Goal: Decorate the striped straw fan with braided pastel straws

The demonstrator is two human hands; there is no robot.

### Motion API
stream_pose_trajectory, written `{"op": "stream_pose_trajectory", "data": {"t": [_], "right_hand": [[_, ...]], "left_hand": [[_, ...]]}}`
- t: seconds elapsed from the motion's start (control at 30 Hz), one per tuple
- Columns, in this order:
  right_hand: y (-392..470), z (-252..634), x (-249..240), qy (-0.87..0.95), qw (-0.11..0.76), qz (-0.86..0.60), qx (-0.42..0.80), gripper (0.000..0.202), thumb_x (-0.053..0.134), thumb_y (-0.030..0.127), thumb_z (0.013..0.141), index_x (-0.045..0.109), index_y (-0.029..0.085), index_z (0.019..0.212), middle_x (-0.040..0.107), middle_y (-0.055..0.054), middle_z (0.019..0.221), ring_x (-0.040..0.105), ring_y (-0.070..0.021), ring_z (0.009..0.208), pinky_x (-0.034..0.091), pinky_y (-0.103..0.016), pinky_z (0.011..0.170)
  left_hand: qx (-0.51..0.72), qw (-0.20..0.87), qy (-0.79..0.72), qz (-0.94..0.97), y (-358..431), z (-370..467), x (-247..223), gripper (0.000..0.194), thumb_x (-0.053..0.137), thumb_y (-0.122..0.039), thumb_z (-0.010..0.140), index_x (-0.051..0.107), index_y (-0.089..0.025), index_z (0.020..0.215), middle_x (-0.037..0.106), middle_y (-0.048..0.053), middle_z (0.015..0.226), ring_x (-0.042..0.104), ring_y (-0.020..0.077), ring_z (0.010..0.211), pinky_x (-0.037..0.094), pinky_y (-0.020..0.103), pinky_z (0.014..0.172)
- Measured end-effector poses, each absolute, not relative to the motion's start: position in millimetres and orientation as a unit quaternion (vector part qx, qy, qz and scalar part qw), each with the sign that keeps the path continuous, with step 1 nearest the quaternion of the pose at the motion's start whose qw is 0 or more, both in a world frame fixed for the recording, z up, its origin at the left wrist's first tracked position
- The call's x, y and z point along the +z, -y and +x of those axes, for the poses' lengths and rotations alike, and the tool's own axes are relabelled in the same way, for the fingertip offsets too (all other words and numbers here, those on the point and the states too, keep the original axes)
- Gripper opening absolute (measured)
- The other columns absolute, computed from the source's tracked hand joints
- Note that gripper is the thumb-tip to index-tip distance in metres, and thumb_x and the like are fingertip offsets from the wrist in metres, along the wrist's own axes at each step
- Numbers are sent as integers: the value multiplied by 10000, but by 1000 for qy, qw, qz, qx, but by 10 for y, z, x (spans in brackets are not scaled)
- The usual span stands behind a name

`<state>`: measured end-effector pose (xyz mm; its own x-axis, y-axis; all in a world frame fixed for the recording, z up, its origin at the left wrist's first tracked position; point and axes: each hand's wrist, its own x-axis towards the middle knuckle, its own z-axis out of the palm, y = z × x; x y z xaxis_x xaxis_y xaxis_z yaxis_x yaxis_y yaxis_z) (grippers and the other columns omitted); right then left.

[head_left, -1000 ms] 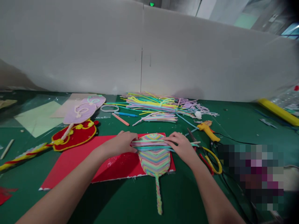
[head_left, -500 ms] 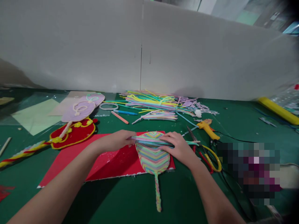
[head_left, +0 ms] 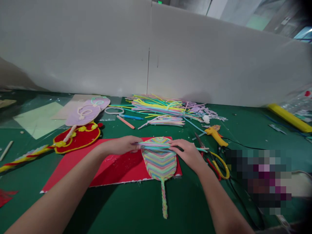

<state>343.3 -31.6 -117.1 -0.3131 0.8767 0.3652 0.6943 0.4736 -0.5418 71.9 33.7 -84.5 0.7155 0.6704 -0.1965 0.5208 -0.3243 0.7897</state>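
Observation:
A bundle of pastel pipe cleaners [head_left: 156, 146] stretches sideways between my hands. My left hand [head_left: 125, 145] is closed around its left end, and my right hand [head_left: 186, 151] pinches it farther right, with a few ends poking out past the fingers. Right beneath the bundle lies a leaf-shaped fan [head_left: 159, 165] in zigzag pastel stripes, its twisted handle pointing toward me. The fan's head rests on a red board [head_left: 117, 169], while the handle lies over the green table.
Scissors [head_left: 219, 165] and a yellow glue gun [head_left: 215, 135] with a cable lie at right. Behind is a heap of pipe cleaners [head_left: 158, 107], with two markers [head_left: 125, 122] nearby. Finished red [head_left: 83, 138] and purple [head_left: 84, 112] fans sit left. A grey partition [head_left: 97, 48] closes the back.
My right hand has shifted slightly along the bundle, its fingers a little higher. The left hand keeps its hold. The whole view has moved slightly.

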Motion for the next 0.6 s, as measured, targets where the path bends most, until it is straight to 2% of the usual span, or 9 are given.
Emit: {"op": "stream_pose_trajectory", "data": {"t": [0.17, 0.3, 0.37, 0.47, 0.53, 0.6], "right_hand": [[270, 3475, -1167, 796, 356, -484, 72, 99, 540, 240, 815, 638, 223, 815, 676, -38, 929, 594, -200, 894, 450, -368, 795], [242, 3557, -1155, 762, 400, -510, -4, 101, 538, 231, 814, 638, 220, 802, 679, -28, 931, 591, -193, 903, 428, -374, 846], [243, 3600, -1136, 710, 441, -545, -61, 105, 533, 235, 816, 634, 209, 823, 683, -33, 881, 597, -185, 866, 429, -361, 845], [269, 3637, -1093, 610, 512, -590, -132, 130, 525, 265, 819, 624, 184, 842, 668, -46, 795, 601, -171, 750, 465, -317, 742], [296, 3629, -1065, 572, 547, -594, -145, 141, 519, 278, 822, 613, 177, 850, 651, -42, 744, 590, -159, 679, 472, -293, 679], [322, 3599, -1046, 581, 555, -581, -130, 146, 504, 280, 831, 606, 182, 869, 640, -39, 730, 586, -159, 676, 473, -297, 685]], "left_hand": [[20, 514, -325, 793, -338, 724, -792, 369, 362, -455, 828, 586, -165, 861, 511, 6, 741, 421, 123, 664, 358, 202, 610], [29, 522, -325, 788, -369, 683, -818, 348, 360, -455, 832, 559, -171, 802, 483, -2, 714, 410, 114, 636, 359, 199, 605], [64, 512, -342, 785, -408, 653, -867, 340, 370, -467, 826, 523, -170, 761, 467, -7, 698, 413, 114, 638, 371, 206, 620], [157, 486, -390, 766, -480, 630, -951, 358, 368, -509, 811, 480, -175, 747, 451, -15, 679, 420, 114, 629, 384, 220, 622], [216, 464, -421, 749, -519, 639, -995, 383, 367, -542, 793, 467, -176, 738, 436, -22, 657, 410, 109, 599, 377, 221, 597], [256, 440, -445, 737, -540, 661, -1028, 396, 367, -557, 777, 454, -176, 715, 423, -28, 636, 401, 108, 581, 368, 219, 579]]}}
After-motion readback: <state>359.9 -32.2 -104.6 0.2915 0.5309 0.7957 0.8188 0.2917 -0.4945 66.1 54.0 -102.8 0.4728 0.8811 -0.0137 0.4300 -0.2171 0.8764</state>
